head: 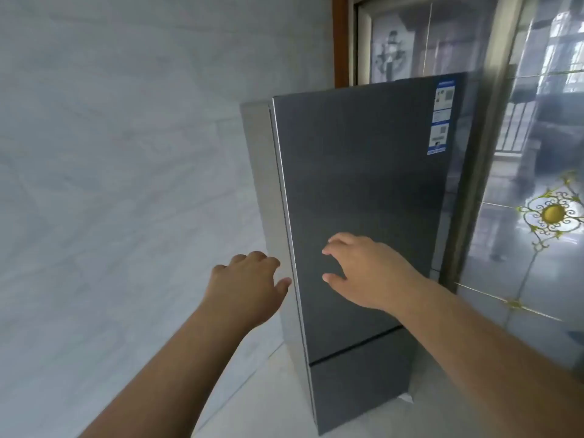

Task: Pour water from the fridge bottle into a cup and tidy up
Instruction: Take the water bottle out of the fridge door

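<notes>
In the head view, a tall dark fridge [363,191] stands shut by a pale wall [126,153]. The left hand [245,287] is at the door's left edge, fingers loosely bent, holding nothing. The right hand [363,273] is in front of the door, fingers spread and holding nothing. A blue sticker [441,116] sits near the door's top right corner. The bottle and cup cannot be seen.

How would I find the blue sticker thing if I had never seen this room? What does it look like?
Find the tall dark grey fridge standing between the pale wall and the glass door. Look at the top right corner of its upper door: the sticker is a narrow upright strip, blue with white panels. It is the only bright, printed thing on the plain fridge front.
</notes>
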A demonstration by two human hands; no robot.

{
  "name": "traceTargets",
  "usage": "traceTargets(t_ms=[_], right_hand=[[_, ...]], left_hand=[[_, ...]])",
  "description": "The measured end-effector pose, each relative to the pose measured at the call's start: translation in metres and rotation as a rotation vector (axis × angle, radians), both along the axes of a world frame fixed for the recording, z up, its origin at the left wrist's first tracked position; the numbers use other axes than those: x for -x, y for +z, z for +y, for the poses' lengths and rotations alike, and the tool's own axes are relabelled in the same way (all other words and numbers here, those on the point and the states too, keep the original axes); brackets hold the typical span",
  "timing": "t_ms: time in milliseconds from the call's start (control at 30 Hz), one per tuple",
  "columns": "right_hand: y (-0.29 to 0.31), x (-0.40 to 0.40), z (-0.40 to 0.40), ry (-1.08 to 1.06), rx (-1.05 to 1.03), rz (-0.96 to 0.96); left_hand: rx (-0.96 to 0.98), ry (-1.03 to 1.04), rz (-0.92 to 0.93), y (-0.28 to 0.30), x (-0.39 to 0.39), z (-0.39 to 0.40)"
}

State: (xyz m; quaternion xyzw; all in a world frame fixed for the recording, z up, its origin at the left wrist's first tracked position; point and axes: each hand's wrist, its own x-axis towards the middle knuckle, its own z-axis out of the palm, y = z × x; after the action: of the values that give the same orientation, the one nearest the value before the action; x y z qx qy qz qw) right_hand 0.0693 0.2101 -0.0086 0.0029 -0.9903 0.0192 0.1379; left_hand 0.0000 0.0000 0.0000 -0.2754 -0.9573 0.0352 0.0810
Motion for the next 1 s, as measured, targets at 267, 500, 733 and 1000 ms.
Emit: traceTargets(t_ms=[267, 500, 733, 1000], right_hand=[[0.012, 0.136, 0.013, 0.244, -0.122, -0.017], [-0.003, 0.225, 0.005, 0.069, -0.327, -0.206], [-0.026, 0.241, 0.000, -0.030, -0.414, -0.156], [-0.044, 0.242, -0.021, -0.171, -0.324, -0.102]], left_hand=[[-0.068, 0.085, -0.010, -0.016, 0.065, 0.036], [-0.138, 0.089, -0.097, -0.038, 0.107, 0.038], [-0.275, 0.015, -0.310, -0.066, 0.158, 0.053], [-0.682, -0.236, -0.634, -0.110, 0.212, 0.078]])
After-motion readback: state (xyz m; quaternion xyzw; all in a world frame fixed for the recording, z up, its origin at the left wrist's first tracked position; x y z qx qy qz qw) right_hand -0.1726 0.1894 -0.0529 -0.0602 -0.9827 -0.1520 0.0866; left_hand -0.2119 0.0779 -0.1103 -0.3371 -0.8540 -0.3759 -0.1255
